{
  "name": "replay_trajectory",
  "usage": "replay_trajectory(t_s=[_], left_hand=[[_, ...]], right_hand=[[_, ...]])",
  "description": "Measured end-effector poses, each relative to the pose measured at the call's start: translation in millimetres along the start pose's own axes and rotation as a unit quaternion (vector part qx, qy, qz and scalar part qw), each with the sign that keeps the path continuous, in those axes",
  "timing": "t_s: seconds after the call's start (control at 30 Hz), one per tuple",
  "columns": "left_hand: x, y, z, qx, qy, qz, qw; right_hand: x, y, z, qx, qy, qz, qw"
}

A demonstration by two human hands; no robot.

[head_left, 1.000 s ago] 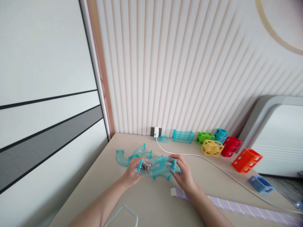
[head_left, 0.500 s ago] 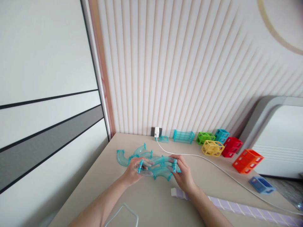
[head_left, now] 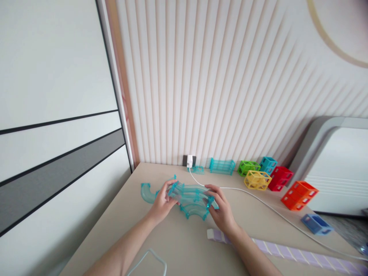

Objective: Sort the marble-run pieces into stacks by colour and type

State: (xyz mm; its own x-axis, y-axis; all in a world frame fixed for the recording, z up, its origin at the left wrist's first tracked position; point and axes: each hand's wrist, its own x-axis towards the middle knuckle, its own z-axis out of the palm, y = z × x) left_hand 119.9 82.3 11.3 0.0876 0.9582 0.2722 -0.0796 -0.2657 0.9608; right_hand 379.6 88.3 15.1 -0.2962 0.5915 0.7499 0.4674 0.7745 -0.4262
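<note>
Between my hands is a translucent teal tube piece [head_left: 191, 191], held above the table and a little blurred. My left hand [head_left: 163, 199] grips its left end, thumb below and fingers over the top. At the other end, the fingers of my right hand [head_left: 220, 205] close round the teal connector. Just below lies a curved teal tube [head_left: 195, 211] on the tabletop, partly covered by the held piece. Another bent teal tube [head_left: 147, 193] rests left of my left hand. More teal parts behind the hands are mostly hidden.
By the wall stand a teal frame [head_left: 222, 166] and a white charger [head_left: 189, 161] with its cable. Farther right are green [head_left: 248, 168], yellow [head_left: 258, 180], red [head_left: 280, 178], orange [head_left: 299, 195] and blue [head_left: 317, 224] open blocks. A purple striped strip [head_left: 276, 248] lies in front.
My left hand has moved up and slightly left, raising and turning the left end of the tube piece. My right hand stays at its end, almost in place.
</note>
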Motion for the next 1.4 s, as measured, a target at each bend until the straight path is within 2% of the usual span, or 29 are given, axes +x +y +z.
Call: replay_trajectory(t_s=[0.17,0.27,0.4,0.47,0.53,0.67,0.83,1.0,1.13,1.23,1.4], left_hand=[[2,0,-0.6,0.011,0.023,-0.002,1.0],[3,-4,-1.9,0.015,0.043,0.021,0.999],[5,-9,-5.6,0.041,0.062,0.026,0.997],[6,-11,-8.2,0.068,0.064,0.028,0.995],[6,-12,-10.3,0.087,0.067,0.034,0.993],[4,-12,-10.6,0.109,0.044,0.044,0.992],[3,-10,-8.7,0.165,0.0,0.069,0.984],[5,-11,-11.7,0.236,0.011,0.103,0.966],[4,-10,-12.1,0.326,-0.028,0.178,0.928],[2,-8,-9.8,0.365,-0.054,0.207,0.906],[2,-7,-9.4,0.38,-0.068,0.22,0.896]], right_hand=[[3,1,-3,0.037,-0.011,0.055,0.998],[6,0,-1,0.096,-0.014,0.148,0.984],[13,-6,-2,0.275,-0.044,0.273,0.921],[16,-10,-4,0.343,-0.068,0.297,0.888],[17,-11,-6,0.367,-0.071,0.307,0.875],[17,-6,-4,0.349,-0.012,0.316,0.882],[20,15,-7,0.326,0.081,0.334,0.881],[20,53,-36,0.27,0.232,0.37,0.858],[13,82,-63,0.192,0.312,0.418,0.831],[7,93,-70,0.143,0.317,0.444,0.826],[2,99,-61,0.089,0.257,0.466,0.842]])
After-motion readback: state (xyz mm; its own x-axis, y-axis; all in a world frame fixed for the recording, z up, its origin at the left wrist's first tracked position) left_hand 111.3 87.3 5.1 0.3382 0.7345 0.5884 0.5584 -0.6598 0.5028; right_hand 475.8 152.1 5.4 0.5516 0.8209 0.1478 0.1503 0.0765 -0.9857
